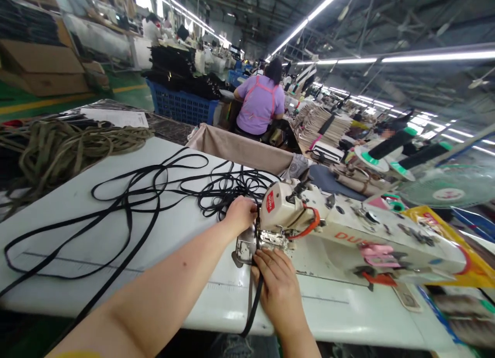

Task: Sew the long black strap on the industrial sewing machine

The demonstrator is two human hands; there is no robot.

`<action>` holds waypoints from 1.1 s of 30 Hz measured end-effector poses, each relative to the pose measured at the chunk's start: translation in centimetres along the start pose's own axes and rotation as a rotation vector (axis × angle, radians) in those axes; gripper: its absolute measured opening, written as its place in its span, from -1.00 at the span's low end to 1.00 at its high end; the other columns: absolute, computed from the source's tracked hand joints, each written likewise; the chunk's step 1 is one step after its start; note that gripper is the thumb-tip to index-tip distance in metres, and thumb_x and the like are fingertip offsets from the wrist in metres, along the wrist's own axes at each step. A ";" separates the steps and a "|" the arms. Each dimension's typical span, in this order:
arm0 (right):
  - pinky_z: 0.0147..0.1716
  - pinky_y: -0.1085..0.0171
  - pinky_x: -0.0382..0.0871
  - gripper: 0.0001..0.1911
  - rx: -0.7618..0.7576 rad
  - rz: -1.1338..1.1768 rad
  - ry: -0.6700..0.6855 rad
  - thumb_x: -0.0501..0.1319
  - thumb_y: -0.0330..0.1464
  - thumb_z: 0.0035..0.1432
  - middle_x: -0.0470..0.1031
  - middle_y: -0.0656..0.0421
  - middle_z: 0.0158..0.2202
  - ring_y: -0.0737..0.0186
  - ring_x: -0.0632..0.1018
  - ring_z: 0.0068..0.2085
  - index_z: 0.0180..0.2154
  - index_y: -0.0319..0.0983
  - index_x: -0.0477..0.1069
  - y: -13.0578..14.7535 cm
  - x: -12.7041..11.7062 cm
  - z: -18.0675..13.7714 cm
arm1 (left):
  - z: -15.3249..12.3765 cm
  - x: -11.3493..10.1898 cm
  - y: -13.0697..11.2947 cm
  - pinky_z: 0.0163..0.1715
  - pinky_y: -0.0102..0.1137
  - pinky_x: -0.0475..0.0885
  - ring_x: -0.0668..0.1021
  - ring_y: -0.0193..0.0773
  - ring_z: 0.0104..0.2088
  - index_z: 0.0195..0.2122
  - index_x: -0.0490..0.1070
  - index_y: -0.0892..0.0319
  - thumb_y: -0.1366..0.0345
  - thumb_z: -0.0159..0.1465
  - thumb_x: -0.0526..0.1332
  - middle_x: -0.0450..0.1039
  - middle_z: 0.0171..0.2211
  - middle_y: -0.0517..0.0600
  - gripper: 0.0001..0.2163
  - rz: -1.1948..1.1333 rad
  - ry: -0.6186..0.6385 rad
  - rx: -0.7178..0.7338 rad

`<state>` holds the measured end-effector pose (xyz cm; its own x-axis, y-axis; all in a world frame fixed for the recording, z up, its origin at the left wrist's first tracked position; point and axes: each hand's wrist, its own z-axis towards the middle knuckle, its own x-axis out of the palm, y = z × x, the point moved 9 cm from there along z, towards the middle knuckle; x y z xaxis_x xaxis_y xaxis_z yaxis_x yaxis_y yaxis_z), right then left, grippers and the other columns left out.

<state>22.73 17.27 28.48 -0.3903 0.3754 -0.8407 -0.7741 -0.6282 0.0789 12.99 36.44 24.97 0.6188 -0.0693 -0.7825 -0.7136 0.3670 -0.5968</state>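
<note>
A cream sewing machine (348, 234) stands on the white table (77, 229). A long black strap (131, 214) lies in loops over the table and runs under the machine's presser foot (257, 239). My left hand (240, 214) is closed on the strap just behind the foot. Fingers of my right hand (276, 286) press the strap flat on the machine bed in front of the foot, and from there the strap hangs over the table's near edge.
A heap of olive webbing (58, 147) lies at the table's far left. A beige fabric bin (240, 149) stands behind the table. A person in a purple shirt (259, 103) sits beyond it. A blue crate (181, 105) holds black goods. A fan (448, 185) is at the right.
</note>
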 end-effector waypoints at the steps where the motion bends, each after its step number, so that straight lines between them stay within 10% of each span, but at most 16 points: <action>1: 0.27 -0.09 0.49 -0.70 0.009 0.005 0.011 0.22 -0.43 0.47 0.68 0.04 0.05 0.05 0.65 0.12 0.16 -0.18 0.55 0.0 0.0 0.1 | 0.0 -0.1 0.1 -0.12 -0.26 0.38 0.54 -0.07 -0.16 -0.38 0.64 0.14 0.45 0.27 0.29 0.62 -0.27 0.04 -0.86 -0.002 -0.005 0.003; 33: 0.26 -0.09 0.52 -0.70 0.013 0.023 0.004 0.21 -0.43 0.48 0.67 0.02 0.06 0.05 0.66 0.11 0.15 -0.19 0.55 0.0 -0.1 0.4 | -0.9 -10.3 7.3 -0.31 -0.33 0.27 0.46 -0.22 -0.40 -0.52 0.51 0.12 0.21 0.22 0.41 0.45 -0.48 -0.09 -0.79 -0.394 -0.575 -0.287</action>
<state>22.59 17.48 28.78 -0.4057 0.3580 -0.8410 -0.7713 -0.6278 0.1049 1.14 39.02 28.50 0.8637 0.3784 -0.3329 -0.4132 0.1534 -0.8976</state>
